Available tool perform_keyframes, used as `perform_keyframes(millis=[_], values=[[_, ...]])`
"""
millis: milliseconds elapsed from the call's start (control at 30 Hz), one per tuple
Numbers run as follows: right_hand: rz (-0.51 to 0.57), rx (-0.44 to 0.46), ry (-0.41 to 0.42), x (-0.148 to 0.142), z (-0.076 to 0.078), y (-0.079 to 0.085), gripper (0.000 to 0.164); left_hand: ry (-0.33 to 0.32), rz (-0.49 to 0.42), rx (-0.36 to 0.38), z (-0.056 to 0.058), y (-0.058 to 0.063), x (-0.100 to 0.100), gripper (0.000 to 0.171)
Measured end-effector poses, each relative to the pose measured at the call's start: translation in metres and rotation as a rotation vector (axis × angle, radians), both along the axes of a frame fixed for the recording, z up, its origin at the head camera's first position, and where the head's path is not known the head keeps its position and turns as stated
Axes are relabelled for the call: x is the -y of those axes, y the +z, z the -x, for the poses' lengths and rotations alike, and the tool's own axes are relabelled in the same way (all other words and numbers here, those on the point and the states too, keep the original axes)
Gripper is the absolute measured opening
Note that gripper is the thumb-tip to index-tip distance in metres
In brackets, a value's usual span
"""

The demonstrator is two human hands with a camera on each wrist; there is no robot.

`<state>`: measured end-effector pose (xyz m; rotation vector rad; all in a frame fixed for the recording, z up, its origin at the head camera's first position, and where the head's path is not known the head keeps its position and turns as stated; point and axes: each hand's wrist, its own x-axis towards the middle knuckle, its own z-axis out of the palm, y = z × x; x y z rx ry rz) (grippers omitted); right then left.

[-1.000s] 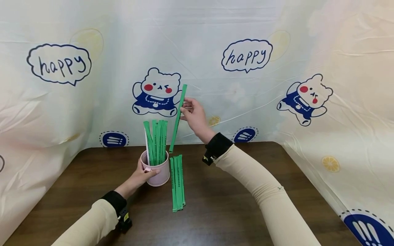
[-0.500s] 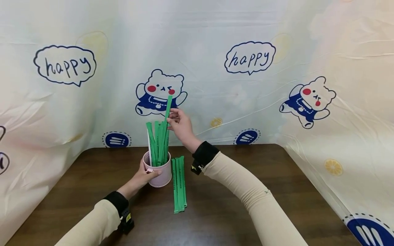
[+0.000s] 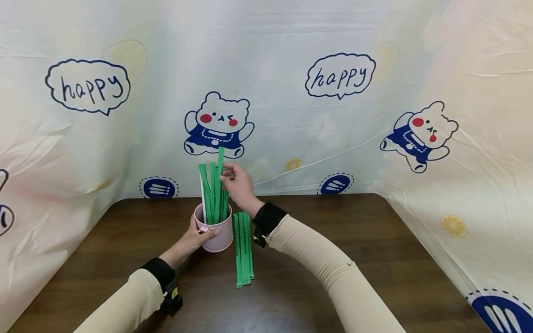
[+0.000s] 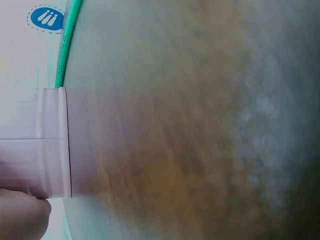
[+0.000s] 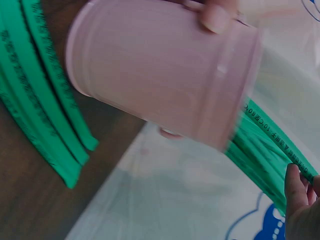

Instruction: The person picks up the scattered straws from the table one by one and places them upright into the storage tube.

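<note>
In the head view my left hand (image 3: 192, 240) holds a pink metal pail (image 3: 220, 238) at its near left side, thumb across the front below the rim. Several long green wrapped straws (image 3: 213, 194) stand upright in the pail, with a white strip along their left. My right hand (image 3: 241, 188) pinches another green wrapped straw (image 3: 221, 153) between thumb and fingers; it rises above the others, its lower part among them. The right wrist view shows this pinched straw (image 5: 280, 134) beyond the rim of the pail (image 5: 155, 70). Only a fingertip of the left hand (image 4: 22, 217) shows in the left wrist view.
Several green wrapped straws (image 3: 244, 249) lie side by side on the dark wooden table (image 3: 316, 277), just right of the pail. Behind the table hangs a pale cloth (image 3: 275, 55) with printed bears and lettering.
My right hand has moved left and down, carrying its straw from right of the pail into the standing bunch. The left hand still holds the pail in place.
</note>
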<state>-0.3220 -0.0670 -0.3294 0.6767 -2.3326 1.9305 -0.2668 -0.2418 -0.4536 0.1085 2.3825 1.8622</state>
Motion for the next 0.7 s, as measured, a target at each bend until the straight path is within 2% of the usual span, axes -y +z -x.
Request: perform_keyframes(millis=[233,400,533,700], values=[[-0.065,-0.005,0.007,0.001,-0.003,-0.027,0.039,0.004,-0.032,-0.014,-0.002,-0.002,-0.003,0.108],[-0.084,0.013,0.018,0.001,-0.007,-0.039,0.038,0.005,-0.047,-0.015,-0.003,-0.003,-0.003,0.108],[-0.12,0.013,0.017,0.001,-0.008,-0.044,0.036,-0.015,-0.04,0.007,-0.003,-0.001,-0.002,0.108],[-0.147,0.007,-0.012,-0.005,-0.002,-0.04,0.036,-0.021,-0.031,0.022,-0.001,0.002,-0.001,0.107]])
